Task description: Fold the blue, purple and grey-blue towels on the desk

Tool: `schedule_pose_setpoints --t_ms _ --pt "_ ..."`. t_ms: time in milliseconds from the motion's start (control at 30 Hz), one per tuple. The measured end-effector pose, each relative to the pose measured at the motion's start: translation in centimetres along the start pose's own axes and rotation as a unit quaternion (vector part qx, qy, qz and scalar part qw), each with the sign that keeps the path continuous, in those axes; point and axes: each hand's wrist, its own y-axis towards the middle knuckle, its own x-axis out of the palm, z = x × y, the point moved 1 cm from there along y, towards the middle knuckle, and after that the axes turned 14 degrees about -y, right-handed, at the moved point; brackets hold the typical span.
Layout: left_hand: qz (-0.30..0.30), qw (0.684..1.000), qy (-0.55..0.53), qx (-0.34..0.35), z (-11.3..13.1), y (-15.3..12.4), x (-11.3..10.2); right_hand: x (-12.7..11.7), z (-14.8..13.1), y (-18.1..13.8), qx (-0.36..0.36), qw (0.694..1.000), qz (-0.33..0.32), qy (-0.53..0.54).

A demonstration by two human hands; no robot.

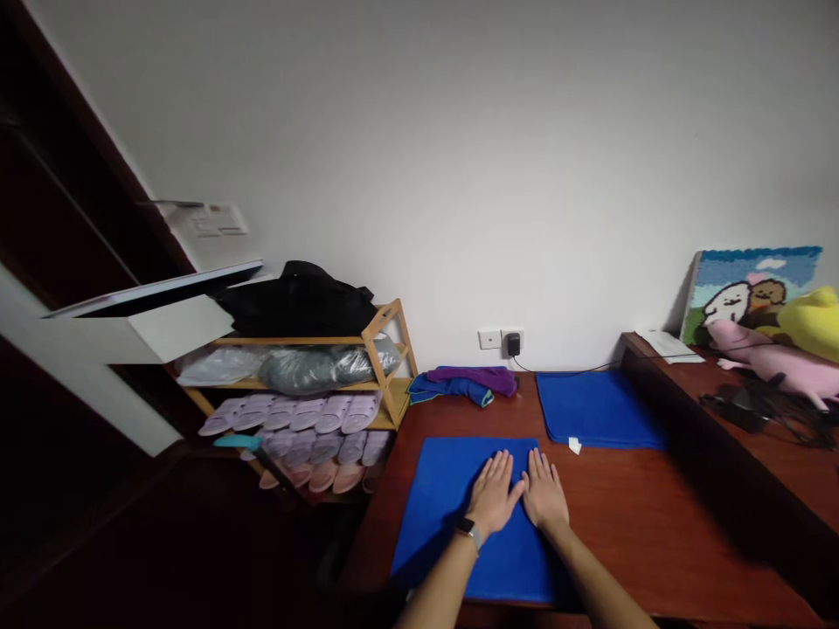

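A blue cloth (442, 498) lies spread flat near the front edge of the wooden table. My left hand (493, 500) rests palm down on it, fingers stretched out and the thumb apart; a watch is on that wrist. Beside it, my right hand (544, 494) lies flat at the cloth's right edge, fingers extended, the thumb close to the left thumb. Behind to the right is a second blue cloth (593, 406), flat, with a white tag (575, 445) at its front edge. Crumpled purple cloth (475, 379) and blue cloth (449, 391) lie against the wall.
A wooden rack (384, 367) with slippers (294, 411), plastic-wrapped items and a black bag (301, 301) stands left. A black plug (514, 344) trails a cable along the wall. On the right surface are a pink plush toy (780, 358), cables and a picture (747, 293).
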Motion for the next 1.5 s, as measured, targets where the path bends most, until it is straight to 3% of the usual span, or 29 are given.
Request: schedule_pose_setpoints --t_ms 67,133,300,400,533,667,900,1000,1067,1167,1267,1333,1400,1500 --pt "-0.012 1.000 -0.003 -0.009 0.3 -0.6 0.9 0.0 0.0 0.0 -0.002 1.000 0.000 -0.001" --pt "-0.009 0.999 0.005 -0.039 -1.3 -2.0 0.4 0.1 0.0 -0.1 0.003 1.000 0.002 0.003" --pt "0.028 0.987 0.034 -0.158 -8.5 -7.6 -4.2 0.9 0.0 0.1 0.011 1.000 0.012 0.019" --pt "0.058 0.976 0.047 -0.206 -11.2 -10.4 -5.9 1.0 0.0 0.3 0.012 1.000 0.008 0.025" --pt "0.078 0.974 0.046 -0.208 -11.8 -11.4 -5.9 0.1 0.2 0.3 0.010 1.000 -0.012 0.025" --pt "0.095 0.975 0.043 -0.195 -11.7 -11.0 -5.3 -0.4 0.7 -1.6 -0.004 1.000 -0.004 0.021" --pt "0.092 0.975 0.049 -0.197 -12.4 -11.2 -5.5 1.5 1.5 -6.7 -0.014 1.000 0.001 0.019" --pt "0.090 0.976 0.059 -0.190 -11.7 -10.8 -6.0 1.7 1.4 -7.1 -0.012 1.000 0.008 0.025" --pt "0.114 0.978 0.066 -0.162 -10.0 -10.0 -5.8 1.5 1.3 -7.1 -0.010 1.000 0.009 0.028" --pt "0.123 0.987 0.050 -0.087 -4.9 -8.1 -3.7 1.1 1.3 -7.1 -0.013 1.000 0.007 0.026" --pt "0.049 0.999 0.007 0.004 0.7 -6.4 -0.6 0.8 1.4 -7.3 -0.016 1.000 0.003 0.021" --pt "0.018 0.999 -0.013 0.028 2.8 -6.1 0.8 0.9 1.4 -7.4 -0.019 1.000 0.001 0.012" --pt "0.008 1.000 -0.016 0.010 2.7 -6.8 1.0 1.1 1.4 -7.3 -0.020 1.000 0.001 0.000" --pt "0.003 0.999 0.004 -0.047 -0.6 -9.3 -0.8 1.5 1.4 -7.3 -0.017 1.000 0.007 -0.001"
